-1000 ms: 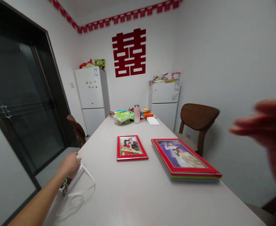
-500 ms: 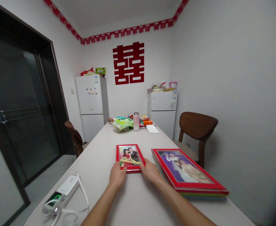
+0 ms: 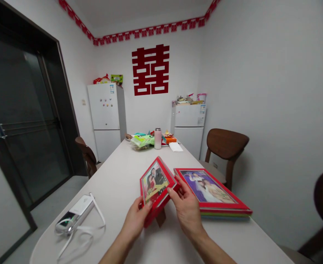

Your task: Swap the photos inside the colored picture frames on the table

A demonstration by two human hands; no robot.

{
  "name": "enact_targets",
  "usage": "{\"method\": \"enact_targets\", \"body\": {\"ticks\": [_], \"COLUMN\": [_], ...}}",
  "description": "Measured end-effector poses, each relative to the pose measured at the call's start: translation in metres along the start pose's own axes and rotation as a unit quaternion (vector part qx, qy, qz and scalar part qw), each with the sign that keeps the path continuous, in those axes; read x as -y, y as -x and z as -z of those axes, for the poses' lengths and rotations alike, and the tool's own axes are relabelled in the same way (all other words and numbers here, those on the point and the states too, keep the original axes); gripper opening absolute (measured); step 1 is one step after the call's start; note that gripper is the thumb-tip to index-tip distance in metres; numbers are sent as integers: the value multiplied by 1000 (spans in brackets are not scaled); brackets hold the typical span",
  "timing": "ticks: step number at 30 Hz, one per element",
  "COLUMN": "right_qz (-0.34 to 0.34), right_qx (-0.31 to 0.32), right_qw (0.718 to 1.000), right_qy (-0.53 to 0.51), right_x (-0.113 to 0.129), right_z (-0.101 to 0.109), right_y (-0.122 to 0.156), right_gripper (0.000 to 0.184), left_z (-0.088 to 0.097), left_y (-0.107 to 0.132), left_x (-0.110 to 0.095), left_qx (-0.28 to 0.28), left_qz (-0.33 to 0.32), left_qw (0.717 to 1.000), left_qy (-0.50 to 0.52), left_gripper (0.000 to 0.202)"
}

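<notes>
- small red rectangular photo frame point(image 3: 155, 183): you hold it up off the long white table point(image 3: 114, 187), tilted with the picture side up and leaning toward your left, close in front of you over the table's near half.
- your left hand point(image 3: 136, 223): curled round the frame's lower left edge, thumb on the front, fingers behind it, firm hold.
- your right hand point(image 3: 187, 211): fingers half bent, tips pinching the frame's right corner, so it has hold of the frame too.
- brown stand flap point(image 3: 160, 218): hangs from the frame's back, showing between your two hands.
- stack of larger red-framed pictures point(image 3: 215, 194): flat on the table just right of the small frame and just beside your right hand, with coloured edges under the top one.
- white power bank point(image 3: 75, 219): at the table's left edge, green light on, looped white cable point(image 3: 81, 234) beside it, well apart from your left hand.
- far end of the table: pale pink flask point(image 3: 158, 138) upright, green snack bag point(image 3: 143, 140) just left of it, white folded paper point(image 3: 175, 147) to its right.
- brown wooden chair point(image 3: 225, 143): at the table's right side.
- tall white fridge point(image 3: 106, 113) and shorter white fridge point(image 3: 189, 124): against the back wall, with a big red paper character point(image 3: 150, 69) on the wall between them.
</notes>
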State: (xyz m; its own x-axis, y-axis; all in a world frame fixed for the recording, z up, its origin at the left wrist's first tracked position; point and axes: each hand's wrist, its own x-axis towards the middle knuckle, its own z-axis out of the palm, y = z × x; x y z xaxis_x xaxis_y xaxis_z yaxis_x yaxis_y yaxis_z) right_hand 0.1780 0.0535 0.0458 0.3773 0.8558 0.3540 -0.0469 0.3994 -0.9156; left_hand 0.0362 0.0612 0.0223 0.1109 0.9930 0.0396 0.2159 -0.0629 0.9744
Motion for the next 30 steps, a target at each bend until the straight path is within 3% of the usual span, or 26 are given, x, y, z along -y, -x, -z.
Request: {"method": "enact_targets", "body": {"ticks": [3, 8, 11, 14, 18, 21, 24, 27, 30], "right_qz": [117, 360, 420, 451, 457, 431, 369, 281, 183], "right_qx": [50, 157, 211, 235, 254, 271, 335, 396, 320], "right_qw": [985, 886, 845, 809, 772, 770, 783, 803, 837], "right_qy": [117, 245, 256, 296, 363, 384, 373, 344, 404], "right_x": [21, 15, -3, -25, -50, -54, -42, -21, -9], "right_z": [-1, -1, -6, -14, -21, -21, -18, -5, 15], "right_y": [26, 62, 76, 87, 99, 104, 100, 79, 45], "right_gripper": [44, 45, 45, 35, 22, 22, 21, 23, 25], "left_z": [-8, -4, 7, 20, 31, 33, 31, 29, 27], "left_y": [15, 36, 41, 39, 34, 34, 36, 37, 40], "left_x": [-23, -42, -29, -1, 33, 44, 44, 42, 41], "left_qx": [22, 86, 79, 39, -48, -73, -83, -82, -75], "left_qz": [-8, -8, 5, 27, 25, 14, 18, 13, 3], "left_qw": [996, 946, 944, 959, 991, 997, 992, 981, 967], "left_qy": [83, 313, 322, 278, 124, -10, -98, -176, -244], "left_gripper": [53, 46, 41, 47, 61, 62, 63, 62, 60]}}
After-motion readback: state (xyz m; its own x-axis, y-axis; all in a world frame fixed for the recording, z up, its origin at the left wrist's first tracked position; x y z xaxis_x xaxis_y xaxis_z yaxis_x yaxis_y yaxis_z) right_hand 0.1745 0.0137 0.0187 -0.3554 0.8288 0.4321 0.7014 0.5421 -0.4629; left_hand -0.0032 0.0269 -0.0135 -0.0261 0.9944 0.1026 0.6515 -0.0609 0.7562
